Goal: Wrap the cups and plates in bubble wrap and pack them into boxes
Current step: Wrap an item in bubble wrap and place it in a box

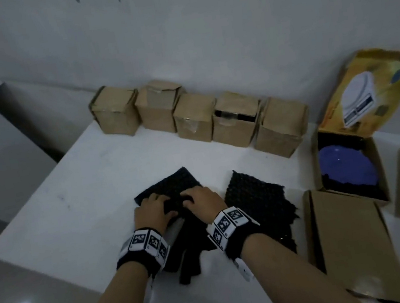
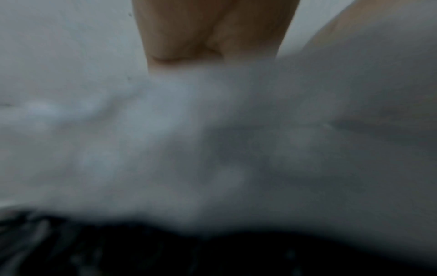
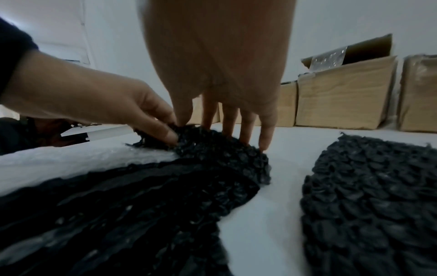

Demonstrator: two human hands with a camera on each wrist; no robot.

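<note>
Both wrists carry bands of black-and-white square marker tags; no readable text on them. Left hand [image 1: 150, 210] and right hand [image 1: 201, 200] sit side by side on a black bubble wrap sheet [image 1: 171, 189] near the front edge of the white worktop [image 1: 70, 196]. Left fingers [image 3: 163, 130] curl and pinch a raised fold of the sheet; right fingertips [image 3: 264, 138] press down on it, spread, nearly straight. A second black bubble wrap sheet [image 1: 254, 195] lies flat just to the right, apart. Toward the right edge: a blue round plate [image 1: 344, 168] in an open cardboard box [image 1: 376, 158]; its yellow lid [image 1: 371, 89] pictures a white scale, print unreadable. Five small brown cardboard boxes [image 1: 196, 118] line the back edge.
</note>
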